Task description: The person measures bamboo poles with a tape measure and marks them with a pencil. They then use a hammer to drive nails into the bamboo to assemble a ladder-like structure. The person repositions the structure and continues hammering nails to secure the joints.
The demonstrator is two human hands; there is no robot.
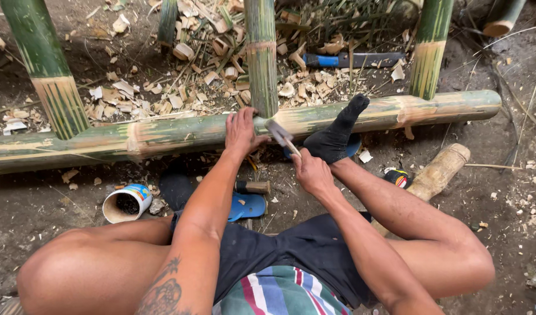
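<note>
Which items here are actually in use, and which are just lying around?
In use:
- left hand pressed on the horizontal bamboo pole
- right hand holding a small hammer at the joint with the upright bamboo post

Lying about:
- blue-handled knife
- tipped can
- blue sandal
- short bamboo offcut
- bamboo chips

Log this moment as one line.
left hand: on horizontal bamboo pole | right hand: gripping hammer | hammer head: at joint

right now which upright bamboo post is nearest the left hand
The middle upright post: the left hand rests on the horizontal pole right at its base; the other posts stand far off to either side.
</note>
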